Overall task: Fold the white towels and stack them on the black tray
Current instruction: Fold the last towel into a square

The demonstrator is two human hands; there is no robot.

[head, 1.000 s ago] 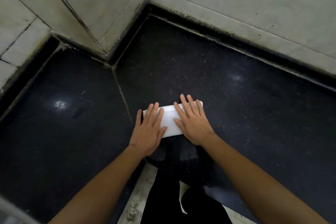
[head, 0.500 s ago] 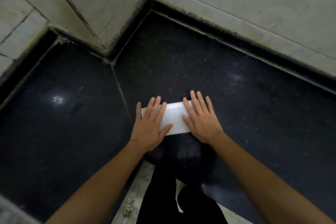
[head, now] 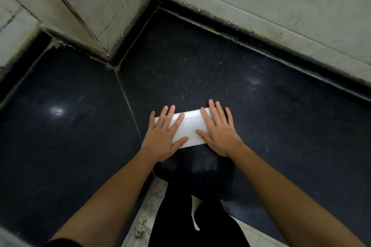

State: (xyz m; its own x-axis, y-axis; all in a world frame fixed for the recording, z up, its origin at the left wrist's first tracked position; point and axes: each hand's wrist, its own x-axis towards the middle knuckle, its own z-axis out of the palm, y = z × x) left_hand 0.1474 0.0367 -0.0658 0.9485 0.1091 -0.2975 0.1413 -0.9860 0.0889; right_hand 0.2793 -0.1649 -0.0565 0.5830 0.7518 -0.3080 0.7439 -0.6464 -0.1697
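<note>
A white towel, folded into a narrow strip, lies flat on the black stone counter close to its front edge. My left hand presses on the towel's left end with straight, spread fingers. My right hand lies flat over its right end, fingertips reaching past the far edge. Only the middle of the towel shows between the hands. No black tray is in view.
The counter forms an L in a corner, with a seam just left of the towel. Pale tiled walls rise behind it. Below the front edge are my dark trousers and a light floor.
Both hands have slid apart along the towel, the right hand moving out to its right end, so more white shows between them. The view has tilted slightly.
</note>
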